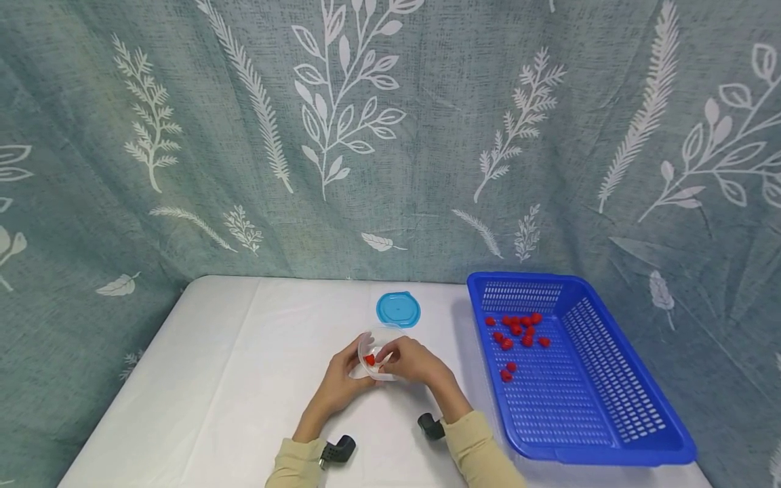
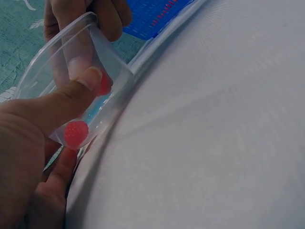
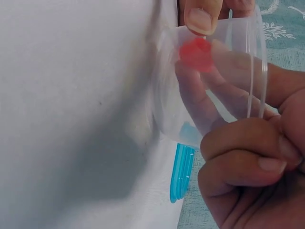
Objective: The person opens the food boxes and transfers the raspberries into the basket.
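My left hand (image 1: 339,385) grips a clear plastic cup (image 1: 390,333) from the left, its thumb on the outer wall. The cup is tilted in the wrist views. From the right, my right hand (image 1: 417,362) reaches in over the rim. Inside the cup, its thumb and fingers pinch a red raspberry (image 3: 196,54), seen through the wall in the right wrist view. Another raspberry (image 2: 76,134) lies low in the cup in the left wrist view. Just behind the cup, a round blue lid (image 1: 398,310) lies on the table.
A blue plastic basket (image 1: 567,407) stands at the right of the white-covered table (image 1: 244,379). Several loose raspberries (image 1: 516,330) lie in its left part. A green leaf-patterned curtain (image 1: 427,169) hangs behind the table.
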The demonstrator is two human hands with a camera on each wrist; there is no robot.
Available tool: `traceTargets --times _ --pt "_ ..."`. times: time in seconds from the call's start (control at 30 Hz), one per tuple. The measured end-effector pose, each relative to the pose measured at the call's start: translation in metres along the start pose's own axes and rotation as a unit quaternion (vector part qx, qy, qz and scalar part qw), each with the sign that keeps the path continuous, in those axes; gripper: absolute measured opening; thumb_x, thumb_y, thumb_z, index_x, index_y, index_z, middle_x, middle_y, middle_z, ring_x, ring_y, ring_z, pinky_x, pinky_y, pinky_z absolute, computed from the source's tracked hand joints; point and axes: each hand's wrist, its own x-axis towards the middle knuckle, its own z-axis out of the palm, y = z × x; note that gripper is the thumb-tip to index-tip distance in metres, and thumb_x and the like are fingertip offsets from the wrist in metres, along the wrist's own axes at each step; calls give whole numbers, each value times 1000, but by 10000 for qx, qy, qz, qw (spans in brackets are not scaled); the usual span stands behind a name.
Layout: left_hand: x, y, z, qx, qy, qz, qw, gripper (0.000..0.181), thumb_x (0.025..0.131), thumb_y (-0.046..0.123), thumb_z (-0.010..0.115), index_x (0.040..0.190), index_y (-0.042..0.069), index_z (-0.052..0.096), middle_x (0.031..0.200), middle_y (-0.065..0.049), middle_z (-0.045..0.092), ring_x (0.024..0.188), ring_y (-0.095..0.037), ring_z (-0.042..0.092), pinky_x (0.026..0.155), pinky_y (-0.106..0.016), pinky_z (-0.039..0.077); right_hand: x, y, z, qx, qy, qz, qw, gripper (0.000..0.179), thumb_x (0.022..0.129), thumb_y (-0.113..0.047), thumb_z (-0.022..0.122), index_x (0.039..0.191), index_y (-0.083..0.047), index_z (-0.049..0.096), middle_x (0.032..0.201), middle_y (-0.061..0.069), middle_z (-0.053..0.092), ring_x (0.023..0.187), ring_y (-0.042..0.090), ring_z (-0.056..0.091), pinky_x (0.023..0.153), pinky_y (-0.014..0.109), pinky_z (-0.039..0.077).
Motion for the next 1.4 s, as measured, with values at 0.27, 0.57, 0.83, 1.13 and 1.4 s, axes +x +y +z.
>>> traceTargets --times 0.27,0.57,0.83,1.13,1.4 --pt "1 -1 0 139 -40 -41 9999 88 78 3 85 155 4 41 152 -18 51 145 -35 43 116 -41 41 -3 6 1 114 145 -242 9995 8 91 -9 74 97 -4 78 92 3 75 85 15 58 72 27 50" --pt "2 -3 0 43 -48 -156 9999 91 76 0 85 155 6 40 150 -16 53 144 -28 46 117 -35 40 -8 16 7 139 568 -722 9957 5 94 -13 72 97 -10 73 95 -1 71 95 16 64 90 47 56" --pt "1 -4 2 99 74 -52 9999 89 76 1 86 153 4 43 150 -19 52 142 -34 47 116 -40 42 -17 15 5 100 1071 -680 9919 14 95 -17 72 106 -8 74 95 -3 73 96 17 67 91 48 56" --pt "1 -2 2 -27 146 -178 9997 90 74 -1 87 153 3 43 151 -21 51 142 -35 47 116 -43 41 -27 9 2 798 1590 -589 9823 8 91 -19 77 97 -15 75 90 -6 72 93 14 63 72 26 55" --pt "2 -3 3 146 123 -259 9995 91 76 5 88 154 6 43 151 -16 52 141 -31 48 116 -40 42 -39 -5 4 1400 2002 -506 9684 7 88 -20 80 90 -16 75 85 -6 70 87 13 62 62 22 51"
